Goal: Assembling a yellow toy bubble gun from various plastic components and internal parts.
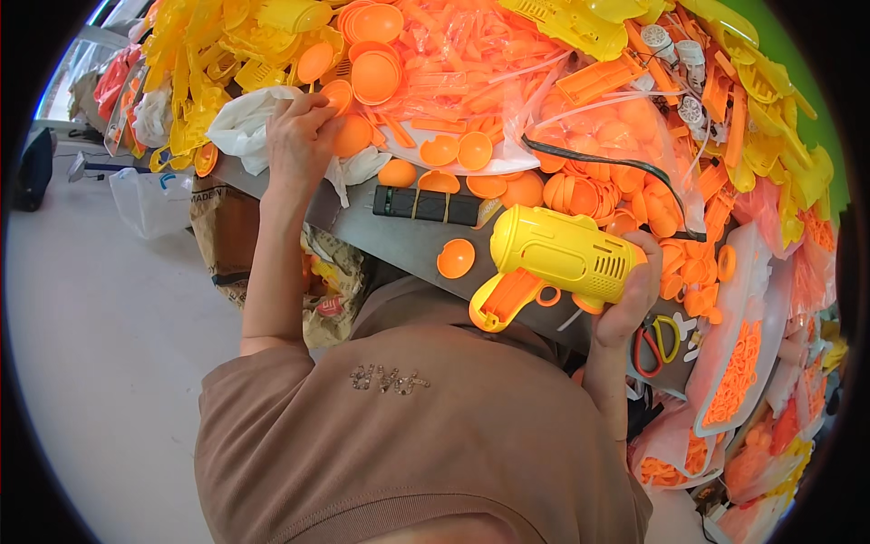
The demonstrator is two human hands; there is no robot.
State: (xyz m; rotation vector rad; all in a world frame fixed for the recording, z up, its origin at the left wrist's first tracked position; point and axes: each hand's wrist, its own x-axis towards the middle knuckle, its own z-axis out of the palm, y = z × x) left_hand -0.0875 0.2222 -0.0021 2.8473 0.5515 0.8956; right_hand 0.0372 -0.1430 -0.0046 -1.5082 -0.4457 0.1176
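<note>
My right hand (634,292) grips the rear end of a yellow toy gun body (562,247), held sideways above the table's near edge. An orange insert shows in its handle (504,297). Farther left, my left hand (301,136) reaches to the parts pile, its fingers pinched at the edge of an orange round cap (339,95); the fingertips are partly hidden. Beside that hand lies a crumpled white plastic bag (246,127). Between the hands, a black block (426,207) with rubber bands round it rests on the grey table, near an orange half-shell (456,258).
Yellow molded parts (208,54) heap up at the back left. Clear bags of orange parts (453,63) fill the middle. At the right are scissors (657,349) with red and yellow handles and a tray of orange rings (736,372). A brown paper sack (227,236) stands below the left edge.
</note>
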